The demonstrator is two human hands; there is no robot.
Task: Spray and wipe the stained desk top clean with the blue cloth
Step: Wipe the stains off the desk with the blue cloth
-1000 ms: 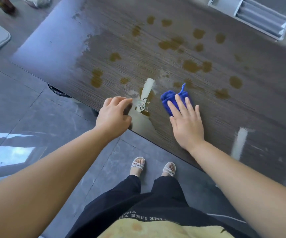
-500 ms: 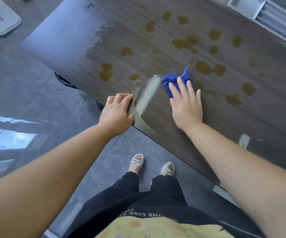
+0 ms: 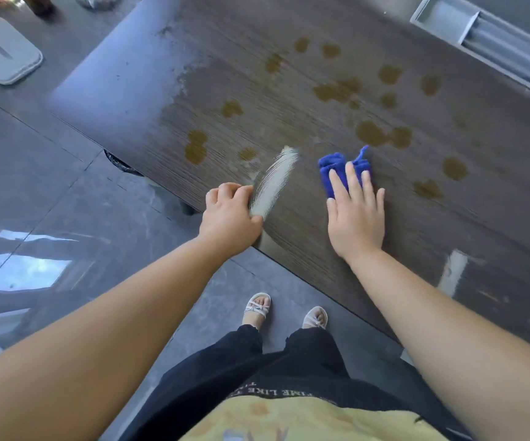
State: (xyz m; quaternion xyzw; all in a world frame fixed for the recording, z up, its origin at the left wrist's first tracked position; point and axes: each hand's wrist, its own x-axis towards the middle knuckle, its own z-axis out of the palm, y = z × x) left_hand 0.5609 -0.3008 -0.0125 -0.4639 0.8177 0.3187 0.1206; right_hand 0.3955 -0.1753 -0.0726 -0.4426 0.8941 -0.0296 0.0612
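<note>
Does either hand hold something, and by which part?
Nothing is gripped. The right hand presses straight fingers on the near half of the blue cloth; the left hand rests curled on the desk edge.

Blue cloth [image 3: 336, 170]; dark wood-grain desk top [image 3: 289, 90], brown-olive stains [image 3: 370, 133].

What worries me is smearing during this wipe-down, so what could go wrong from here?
1. The blue cloth is bunched small under the flat fingers of the right hand, so it may smear the many brown stains rather than lift them.
2. The left hand rests beside a wet streak at the near edge of the desk top and might slip there.
</note>
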